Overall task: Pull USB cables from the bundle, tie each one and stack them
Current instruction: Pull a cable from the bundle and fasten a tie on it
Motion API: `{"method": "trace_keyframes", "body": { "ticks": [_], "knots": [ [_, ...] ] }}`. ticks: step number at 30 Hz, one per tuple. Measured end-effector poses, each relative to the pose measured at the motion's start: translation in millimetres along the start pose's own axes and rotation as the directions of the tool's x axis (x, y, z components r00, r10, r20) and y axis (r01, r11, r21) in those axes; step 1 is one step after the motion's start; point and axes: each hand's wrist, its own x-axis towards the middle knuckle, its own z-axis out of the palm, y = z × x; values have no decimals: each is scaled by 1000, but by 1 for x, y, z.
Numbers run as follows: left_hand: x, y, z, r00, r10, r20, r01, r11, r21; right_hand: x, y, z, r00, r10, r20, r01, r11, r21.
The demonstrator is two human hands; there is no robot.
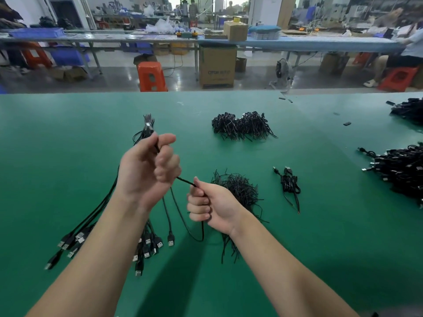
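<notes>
Two fists – left hand [146, 170] clutching bundle [148, 129], right hand [211, 205] gripping one cable [185, 180] between them

Both bare forearms reach forward from the lower corners and angle in toward each other. The left hand [146, 165] is raised higher and farther out, palm side turned toward the wearer, its fingers [166, 164] curled tight into a fist with the thumb folded across the top. The right hand [211, 205] sits lower and just beside it, knuckles facing left, fingers rolled closed and the thumb pressed up against the forefinger in a pinch.
</notes>
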Motion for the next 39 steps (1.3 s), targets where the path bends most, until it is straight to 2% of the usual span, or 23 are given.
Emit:
{"method": "trace_keyframes", "body": {
  "ticks": [1, 3, 5, 7, 8, 10, 12, 13, 14, 15, 17, 19, 23, 26, 28, 30, 32, 33, 35, 36, 37, 39],
  "knots": [
    [-1, 2, 0, 994, -69, 88, 64, 996, 59, 0, -1, -3, 1000, 0, 8, 0, 999, 38],
    [-5, 4, -4, 945, -263, 196, 200, 935, 295, 0, -6, -9, 1000, -13, -8, 14, 998, 56],
    [-9, 2, -11, 877, -461, 134, 289, 730, 619, 0, -12, -16, 998, -30, -59, 32, 999, 32],
    [-14, -4, -15, 816, -575, -57, 376, 453, 809, -1, -17, -22, 994, -34, -101, 37, 999, 23],
    [-15, -10, -15, 800, -580, -153, 407, 337, 849, -1, -19, -24, 993, -36, -111, 38, 999, 14],
    [-15, -26, -17, 824, -491, -283, 391, 131, 911, -1, -19, -25, 993, -43, -114, 41, 999, -12],
    [-12, -39, -20, 886, -355, -299, 303, -46, 952, 0, -18, -22, 992, -51, -118, 48, 999, -22],
    [-11, -44, -23, 917, -283, -280, 268, -82, 960, 1, -18, -21, 991, -60, -122, 58, 998, -19],
    [-10, -47, -26, 941, -214, -262, 256, -56, 965, 1, -17, -21, 989, -72, -126, 70, 997, -17],
    [-8, -50, -29, 956, -158, -247, 255, 37, 966, 2, -17, -20, 988, -84, -129, 82, 996, -18],
    [-6, -54, -34, 969, -92, -228, 245, 324, 914, 2, -17, -21, 987, -99, -125, 95, 995, -39],
    [-3, -60, -34, 972, -30, -233, 215, 519, 827, 4, -14, -19, 987, -103, -121, 91, 991, -96],
    [4, -69, -30, 966, 39, -255, 136, 762, 633, 10, -4, -12, 989, -76, -124, 63, 993, -102],
    [14, -67, -20, 958, 92, -271, 22, 920, 391, 14, -1, -12, 992, -47, -114, 39, 997, -69],
    [23, -57, -12, 935, 130, -331, -67, 978, 196, 16, 4, -13, 995, -23, -92, 19, 999, -46],
    [28, -42, -9, 921, 100, -378, -89, 995, 48, 16, 9, -16, 998, -2, -69, 3, 1000, 8],
    [27, -27, -10, 951, 20, -308, -30, 999, -28, 14, 10, -22, 999, -6, -53, 11, 994, 106],
    [24, -20, -13, 973, -23, -230, 26, 1000, 9, 14, 9, -26, 998, -12, -59, 21, 987, 160],
    [16, -8, -20, 987, -157, -44, 163, 946, 280, 12, 5, -33, 996, -23, -86, 41, 976, 216],
    [11, -4, -23, 961, -273, 34, 226, 855, 467, 12, 4, -35, 995, -31, -93, 48, 980, 195],
    [7, -1, -26, 912, -406, 67, 275, 723, 634, 12, 3, -36, 995, -36, -96, 51, 986, 157],
    [3, 3, -26, 811, -585, -8, 326, 441, 836, 14, 3, -34, 995, -28, -100, 38, 994, 101]
  ]
}}
